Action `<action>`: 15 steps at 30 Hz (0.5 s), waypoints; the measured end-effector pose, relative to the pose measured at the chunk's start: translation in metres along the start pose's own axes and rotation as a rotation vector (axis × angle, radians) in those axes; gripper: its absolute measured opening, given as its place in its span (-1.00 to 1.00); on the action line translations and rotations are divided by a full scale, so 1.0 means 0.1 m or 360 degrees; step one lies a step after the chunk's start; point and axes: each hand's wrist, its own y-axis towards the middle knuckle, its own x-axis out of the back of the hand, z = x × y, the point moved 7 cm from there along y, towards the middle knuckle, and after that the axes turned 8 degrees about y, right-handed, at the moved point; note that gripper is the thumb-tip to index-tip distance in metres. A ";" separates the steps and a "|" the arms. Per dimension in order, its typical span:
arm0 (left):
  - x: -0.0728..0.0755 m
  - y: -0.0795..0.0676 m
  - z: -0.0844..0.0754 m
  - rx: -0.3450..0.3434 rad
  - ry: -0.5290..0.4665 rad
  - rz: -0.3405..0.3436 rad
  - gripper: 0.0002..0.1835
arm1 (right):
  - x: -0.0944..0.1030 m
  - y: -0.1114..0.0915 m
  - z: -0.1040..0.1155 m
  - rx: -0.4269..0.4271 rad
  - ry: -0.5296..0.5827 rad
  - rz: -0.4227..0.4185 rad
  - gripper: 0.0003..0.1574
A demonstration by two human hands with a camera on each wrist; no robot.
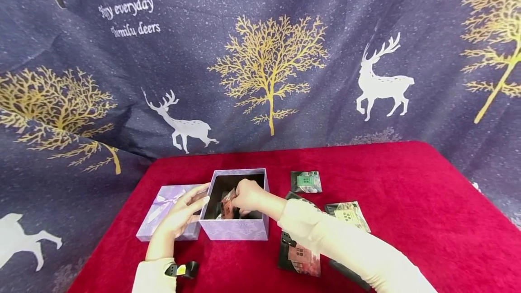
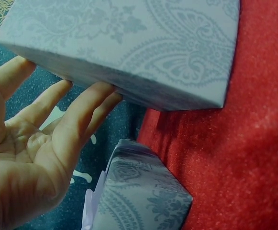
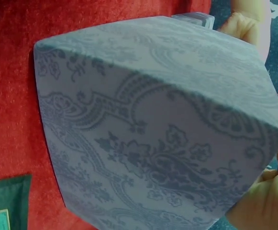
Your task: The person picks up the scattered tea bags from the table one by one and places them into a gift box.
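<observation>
A lavender paisley-patterned gift box [image 1: 234,230] stands uncovered on the red cloth, its dark inside facing up. My right hand [image 1: 249,195] reaches over its right wall and pinches a small packet with a reddish label [image 1: 228,206] inside it. In the right wrist view the outer wall of the box [image 3: 153,139] hides most of that hand. Against the left wall lie the fingertips of my left hand [image 1: 182,214], its fingers loosely extended. The left wrist view has those fingers [image 2: 88,103] along the box edge, the palm away from it.
Left of the box lies its lid [image 1: 163,205] with a ribbon bow, partly behind my left hand. On the right are flat packets with green [image 1: 308,181], yellow [image 1: 349,215] and red labels [image 1: 301,257]. My right sleeve [image 1: 346,243] crosses over some of them.
</observation>
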 end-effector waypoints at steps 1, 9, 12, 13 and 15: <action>0.00 0.00 0.00 -0.0004 -0.0003 0.0006 -0.40 | 0.01 -0.01 0.00 -0.0004 -0.0024 -0.0004 -0.44; 0.00 0.00 0.00 -0.0031 -0.0011 0.0024 -0.41 | 0.10 -0.05 -0.02 -0.0078 0.0028 0.0007 -0.46; 0.01 0.00 0.00 -0.0021 0.0003 0.0013 -0.41 | 0.13 -0.10 -0.01 -0.0037 0.0093 0.0036 -0.69; 0.01 0.00 0.00 -0.0018 0.0008 0.0011 -0.40 | 0.14 -0.12 -0.01 -0.0026 0.0125 0.0043 -0.77; 0.02 -0.01 0.00 -0.0016 0.0013 0.0009 -0.40 | 0.18 -0.17 0.00 0.0014 0.0180 0.0048 -0.76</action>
